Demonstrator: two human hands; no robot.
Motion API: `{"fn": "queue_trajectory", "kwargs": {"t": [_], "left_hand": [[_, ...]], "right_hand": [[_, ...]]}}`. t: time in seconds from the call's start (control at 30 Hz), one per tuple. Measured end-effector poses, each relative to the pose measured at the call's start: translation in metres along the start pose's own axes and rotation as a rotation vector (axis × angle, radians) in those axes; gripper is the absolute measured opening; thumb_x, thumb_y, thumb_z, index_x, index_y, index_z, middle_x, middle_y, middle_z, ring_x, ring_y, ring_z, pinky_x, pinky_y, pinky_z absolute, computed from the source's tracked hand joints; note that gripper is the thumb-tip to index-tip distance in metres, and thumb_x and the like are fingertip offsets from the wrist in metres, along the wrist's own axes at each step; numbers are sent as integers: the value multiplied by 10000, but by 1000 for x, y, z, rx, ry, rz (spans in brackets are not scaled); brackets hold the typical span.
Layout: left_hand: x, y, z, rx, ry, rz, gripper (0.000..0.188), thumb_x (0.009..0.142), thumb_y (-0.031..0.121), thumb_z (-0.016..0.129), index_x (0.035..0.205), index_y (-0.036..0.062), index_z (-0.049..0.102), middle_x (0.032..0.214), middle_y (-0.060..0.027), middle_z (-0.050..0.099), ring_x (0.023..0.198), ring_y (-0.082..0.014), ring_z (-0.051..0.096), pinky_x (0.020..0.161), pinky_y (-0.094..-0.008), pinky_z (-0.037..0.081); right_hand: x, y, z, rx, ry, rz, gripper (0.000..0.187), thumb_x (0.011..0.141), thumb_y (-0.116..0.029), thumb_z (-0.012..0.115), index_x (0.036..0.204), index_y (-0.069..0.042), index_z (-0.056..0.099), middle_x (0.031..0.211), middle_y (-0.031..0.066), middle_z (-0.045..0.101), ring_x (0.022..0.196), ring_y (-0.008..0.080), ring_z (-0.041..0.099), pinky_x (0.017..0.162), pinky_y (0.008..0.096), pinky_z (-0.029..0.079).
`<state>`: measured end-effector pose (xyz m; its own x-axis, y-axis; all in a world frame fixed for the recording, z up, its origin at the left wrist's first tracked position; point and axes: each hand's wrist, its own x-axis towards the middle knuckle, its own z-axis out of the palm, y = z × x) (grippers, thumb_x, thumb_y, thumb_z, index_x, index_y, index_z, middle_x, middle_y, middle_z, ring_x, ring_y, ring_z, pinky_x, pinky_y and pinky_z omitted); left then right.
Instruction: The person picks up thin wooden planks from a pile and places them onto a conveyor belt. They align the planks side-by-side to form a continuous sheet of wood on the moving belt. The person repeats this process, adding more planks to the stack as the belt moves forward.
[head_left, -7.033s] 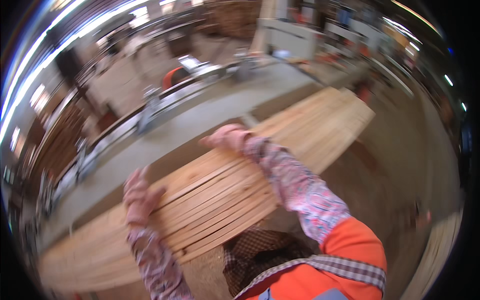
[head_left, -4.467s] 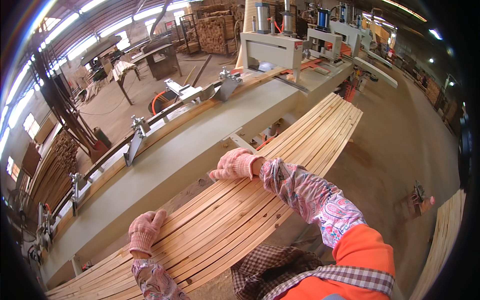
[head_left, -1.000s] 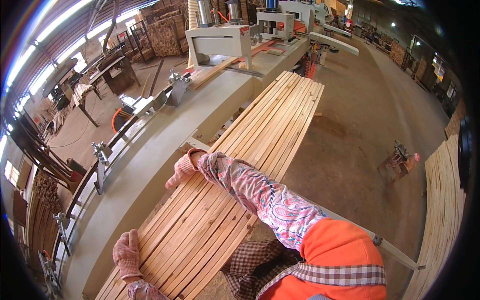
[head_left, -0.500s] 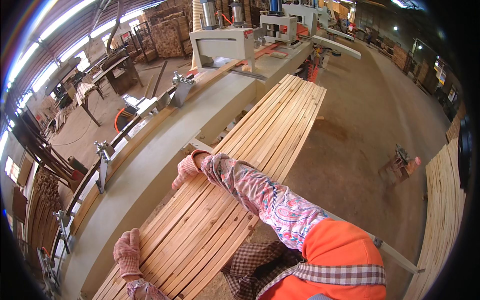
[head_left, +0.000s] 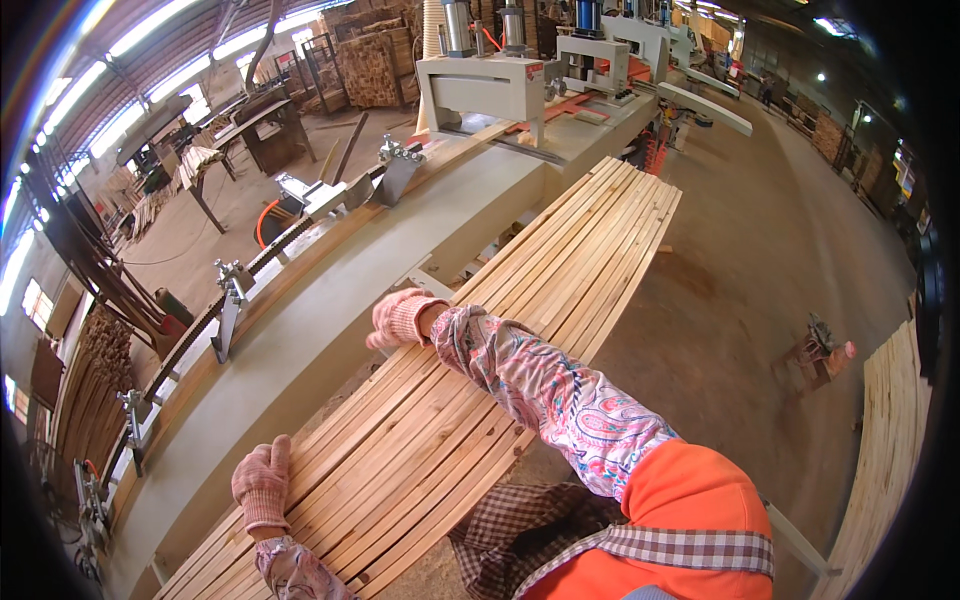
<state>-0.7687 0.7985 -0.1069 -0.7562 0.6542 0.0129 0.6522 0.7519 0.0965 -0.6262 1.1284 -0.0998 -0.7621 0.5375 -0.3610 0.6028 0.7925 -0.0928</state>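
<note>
A layer of long, pale wooden strips (head_left: 440,420) lies side by side in front of me, running from the lower left toward the upper middle. At its left edge is my left hand (head_left: 263,483) in a pink knit glove, fingers stretched up and thumb a little apart. My right hand (head_left: 403,318), gloved alike, reaches across the strips to the same long edge farther up. Its fingers are loosely spread past that edge, slightly blurred, with nothing visible in them. My right forearm, in a patterned sleeve (head_left: 540,385), crosses above the wood.
Alongside the strips on the left runs a long machine bed (head_left: 330,340) with metal clamps (head_left: 230,300) and a chain. A machine head with cylinders (head_left: 480,95) stands at its far end. More wooden strips (head_left: 880,440) are stacked at right, near a small stand (head_left: 815,355) on the floor.
The whole view has shifted, so the machine and strips appear farther right. My right hand's fingers have lifted and spread slightly. My left hand has moved a little up along the strips' edge.
</note>
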Motion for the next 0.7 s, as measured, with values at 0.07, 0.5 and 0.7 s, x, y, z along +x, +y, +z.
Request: {"fn": "queue_trajectory", "kwargs": {"t": [0.07, 0.5, 0.7], "left_hand": [[3, -6, 4, 6, 18, 3, 703, 992, 682, 382, 951, 91, 761, 955, -194, 735, 959, -407, 684, 874, -493, 523], [10, -10, 10, -24, 12, -16, 837, 980, 762, 280, 954, 72, 754, 967, -212, 729, 981, -424, 673, 893, -503, 512], [15, -24, 15, -70, -18, -40, 869, 973, 781, 255, 937, 72, 758, 974, -205, 733, 995, -419, 671, 900, -501, 510]], "right_hand": [[6, 3, 5, 41, -20, -52, 621, 944, -595, 570, 1224, -60, 716, 1175, 159, 732, 1131, 339, 687, 954, 522, 551], [-5, 9, -13, 358, 237, -97, 529, 1014, -579, 472, 1269, -177, 702, 1291, 93, 698, 1193, 311, 662, 1039, 452, 518], [-6, 3, -12, 307, 275, -140, 518, 1029, -557, 447, 1298, -182, 682, 1300, 100, 691, 1203, 337, 654, 1031, 474, 522]]}}
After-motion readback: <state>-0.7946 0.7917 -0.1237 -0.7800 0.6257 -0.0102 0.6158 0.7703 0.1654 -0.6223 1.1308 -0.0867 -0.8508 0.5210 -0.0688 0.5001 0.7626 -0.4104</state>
